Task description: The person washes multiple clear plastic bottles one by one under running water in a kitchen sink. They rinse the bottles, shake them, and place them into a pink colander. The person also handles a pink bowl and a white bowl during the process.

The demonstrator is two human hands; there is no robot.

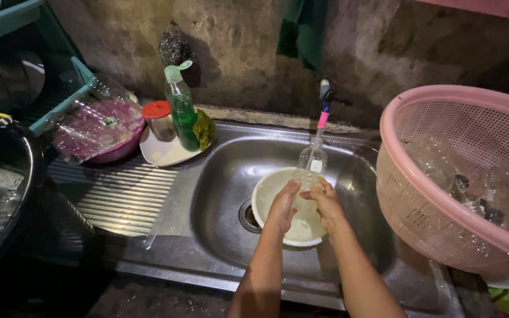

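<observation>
Clear plastic bottle (312, 162) upright under the tap (324, 100), over the white basin (266, 194) in the steel sink (219, 176). Left hand (284, 203) and right hand (325, 197) both wrapped around its lower body. Pink basket (443, 118) right of sink, green soap bottle (181, 109) left.

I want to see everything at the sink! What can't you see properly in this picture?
- Clear bottle: lower part hidden by the left hand and right hand, head view.
- Pink basket: cut off by the right edge; contents too blurry.
- Black tub: cut off by the left edge.
</observation>
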